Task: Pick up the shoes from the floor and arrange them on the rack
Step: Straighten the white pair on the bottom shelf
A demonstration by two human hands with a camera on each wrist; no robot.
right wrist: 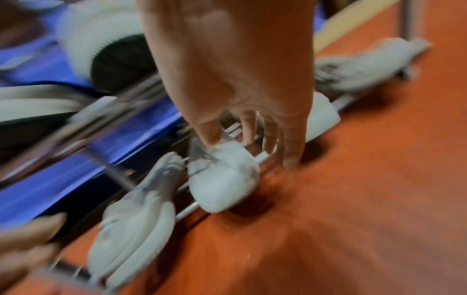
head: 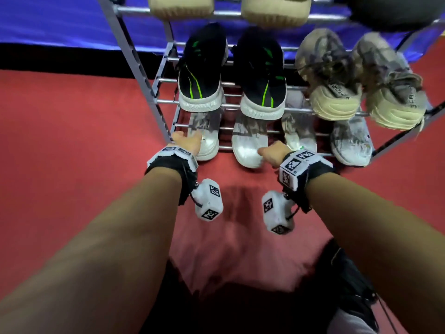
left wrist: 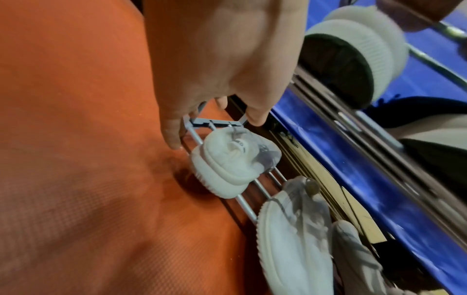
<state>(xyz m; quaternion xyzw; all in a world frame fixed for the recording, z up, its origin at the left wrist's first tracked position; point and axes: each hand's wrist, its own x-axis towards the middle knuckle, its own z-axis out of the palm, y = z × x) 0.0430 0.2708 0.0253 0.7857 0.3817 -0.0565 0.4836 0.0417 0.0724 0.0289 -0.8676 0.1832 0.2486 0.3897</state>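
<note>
Four white-and-grey shoes stand heel-out on the bottom tier of the grey metal rack (head: 144, 78). My left hand (head: 190, 141) hovers with straight fingers beside the leftmost shoe (head: 206, 143). In the left wrist view the left hand (left wrist: 215, 127) is above that shoe (left wrist: 232, 163) and holds nothing. My right hand (head: 274, 151) reaches in at the right of the second shoe (head: 249, 148). In the blurred right wrist view the right hand (right wrist: 250, 149) has spread fingers, with its thumb at the top of that shoe (right wrist: 222, 175); I cannot tell whether it touches.
A black pair with green stripes (head: 199, 68) and a grey-beige pair (head: 330, 75) fill the middle tier. Beige soles (head: 180, 6) show on the tier above. Red floor (head: 72, 141) lies in front, a blue sheet (head: 60, 20) behind. A black shoe on a foot (head: 349, 285) is at bottom right.
</note>
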